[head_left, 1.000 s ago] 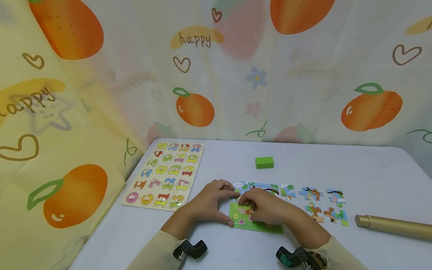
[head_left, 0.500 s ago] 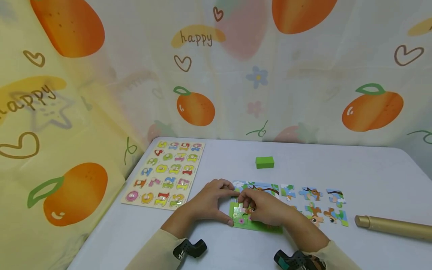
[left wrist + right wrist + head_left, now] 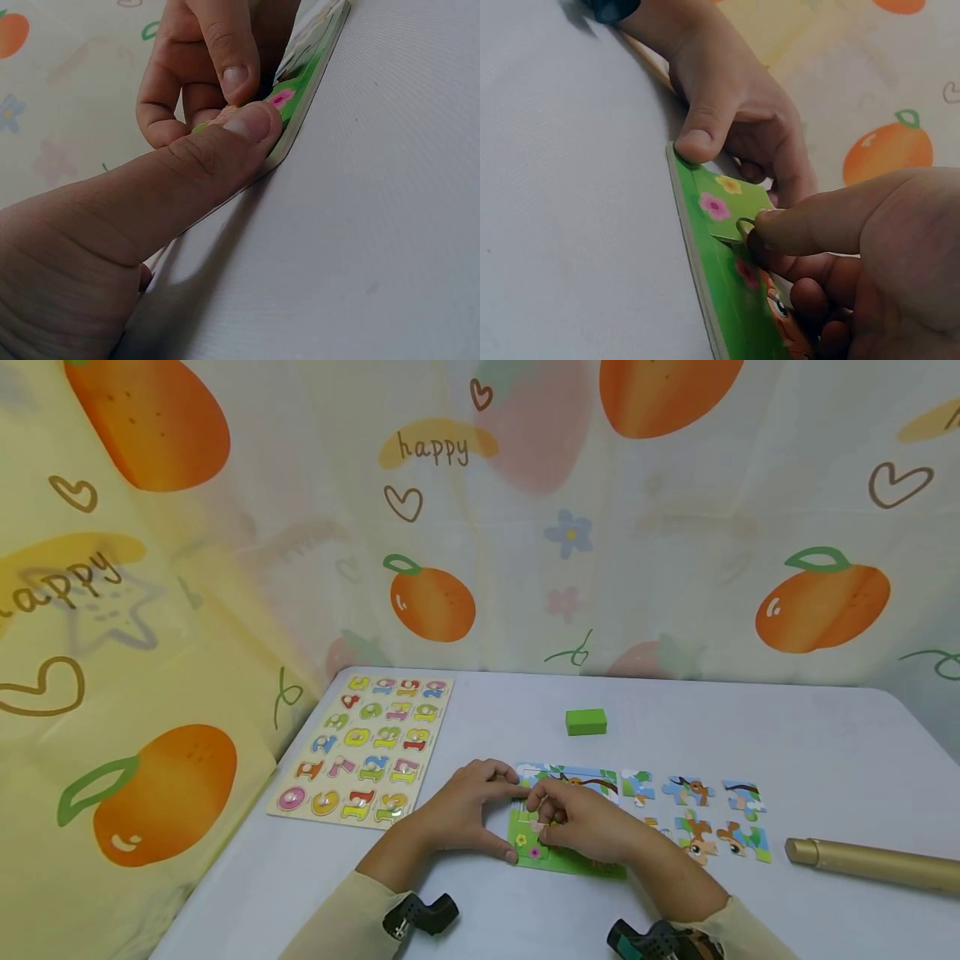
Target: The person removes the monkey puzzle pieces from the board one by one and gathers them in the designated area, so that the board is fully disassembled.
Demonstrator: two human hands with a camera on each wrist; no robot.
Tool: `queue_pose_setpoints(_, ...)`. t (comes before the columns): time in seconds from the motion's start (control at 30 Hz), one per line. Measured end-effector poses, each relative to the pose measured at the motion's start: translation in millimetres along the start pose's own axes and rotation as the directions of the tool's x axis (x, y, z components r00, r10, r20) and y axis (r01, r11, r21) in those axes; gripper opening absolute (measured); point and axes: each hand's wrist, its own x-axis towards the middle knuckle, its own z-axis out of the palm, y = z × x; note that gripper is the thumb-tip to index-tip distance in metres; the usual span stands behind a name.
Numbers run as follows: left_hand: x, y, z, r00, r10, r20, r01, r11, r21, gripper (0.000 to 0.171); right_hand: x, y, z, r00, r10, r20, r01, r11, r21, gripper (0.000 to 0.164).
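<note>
A cartoon puzzle board (image 3: 585, 866) lies in front of me on the white table. My left hand (image 3: 472, 810) steadies its left side, the thumb on the near corner and the forefinger by the far one. My right hand (image 3: 588, 818) pinches the tab of a green puzzle piece with flowers (image 3: 724, 204) between thumb and forefinger. The piece sits in the board's near-left corner, its pinched edge tipped slightly up in the right wrist view. Beside it, part of an animal's face (image 3: 780, 309) shows on the board. The right hand covers much of the board's middle.
Right of the board lie several loose pieces, including a deer piece (image 3: 688, 791) and a corner piece (image 3: 744, 842). A green block (image 3: 586, 722) stands behind. A number board (image 3: 348, 783) lies to the left, a gold tube (image 3: 870, 862) at the far right.
My right thumb and fingertips have shifted slightly left over the board, onto the flower piece's edge. The left hand stays in place.
</note>
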Motion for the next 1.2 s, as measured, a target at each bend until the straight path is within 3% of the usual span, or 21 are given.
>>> queue_pose_setpoints(0.17,-0.4,1.4,-1.3,1.0,0.003,0.001,-0.003,1.0,-0.01,0.082,0.3,2.0,1.6,1.0,0.016,-0.016,-0.015,0.997,0.071,0.021)
queue_pose_setpoints(0.53,-1.1,0.7,-0.2,1.0,0.021,-0.011,-0.021,1.0,-0.011,0.082,-1.4,-4.5,-5.8,0.998,0.053,-0.025,-0.051,0.995,0.088,0.023)
queue_pose_setpoints(0.9,-1.4,1.9,-0.4,1.0,0.018,0.0,-0.018,1.0,-0.005,0.082,-10.2,-1.2,-18.1,0.999,0.024,0.028,-0.031,0.965,0.259,0.025)
queue_pose_setpoints(1.2,1.6,0.4,-1.4,0.999,0.036,0.003,-0.036,0.999,0.024,0.082,-29.3,-1.7,-37.0,0.999,0.026,-0.048,-0.017,0.983,0.181,0.026)
